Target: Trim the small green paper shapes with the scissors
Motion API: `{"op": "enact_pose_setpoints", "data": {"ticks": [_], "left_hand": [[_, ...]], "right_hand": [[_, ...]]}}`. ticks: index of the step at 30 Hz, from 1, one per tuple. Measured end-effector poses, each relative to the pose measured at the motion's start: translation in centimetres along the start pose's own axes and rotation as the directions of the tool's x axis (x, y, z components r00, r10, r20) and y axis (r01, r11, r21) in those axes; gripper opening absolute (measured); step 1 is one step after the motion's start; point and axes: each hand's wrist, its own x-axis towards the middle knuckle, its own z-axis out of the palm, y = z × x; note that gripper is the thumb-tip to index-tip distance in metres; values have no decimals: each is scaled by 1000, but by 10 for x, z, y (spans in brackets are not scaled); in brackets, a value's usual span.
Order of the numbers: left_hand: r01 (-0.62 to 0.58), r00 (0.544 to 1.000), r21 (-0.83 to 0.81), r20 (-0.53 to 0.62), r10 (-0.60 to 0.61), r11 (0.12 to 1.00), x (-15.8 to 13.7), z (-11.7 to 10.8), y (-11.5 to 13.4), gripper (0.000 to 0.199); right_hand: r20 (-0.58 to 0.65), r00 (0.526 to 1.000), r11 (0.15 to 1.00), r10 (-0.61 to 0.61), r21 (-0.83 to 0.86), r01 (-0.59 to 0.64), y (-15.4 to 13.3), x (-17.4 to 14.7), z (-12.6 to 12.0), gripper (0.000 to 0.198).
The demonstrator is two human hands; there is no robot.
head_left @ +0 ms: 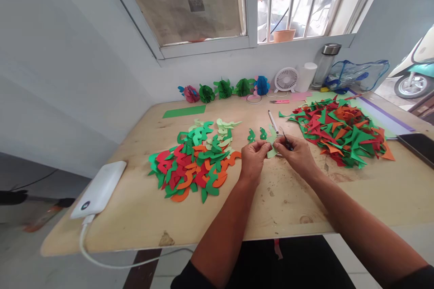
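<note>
Over the middle of the table, my left hand (254, 158) is closed, pinching a light green piece of paper (271, 151) between thumb and fingers. Close by on the right, my right hand (298, 156) is closed around small dark scissors (287, 143), its thumb and fingertip at the same paper's edge. The fingers partly hide both scissors and paper. Just beyond my hands lie two small dark green cut-outs (257, 134) and a white pen (272, 121). To the left spreads a pile of curved paper cut-outs (193, 162) in green, red and orange.
A heap of paper scraps (346, 131) covers the right side. Several honeycomb paper turtles (224, 89) line the wall, beside a white fan (286, 80) and a glass bottle (326, 67). A white power bank (100, 189) with a cable lies left; a phone (418, 144) lies right.
</note>
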Motion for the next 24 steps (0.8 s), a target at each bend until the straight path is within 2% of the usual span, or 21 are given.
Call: {"op": "enact_pose_setpoints", "data": {"ticks": [13,24], "left_hand": [[-3,1000,-17,-1,3,1000,-1,1,1,19],[-46,999,58,-21,47,997,1,-1,-3,23]], "right_hand": [[-12,1000,1000,-4,-25,3,-1,0,0,14],[-20,1000,999,-21,-43,20,-2,-1,0,16]]}}
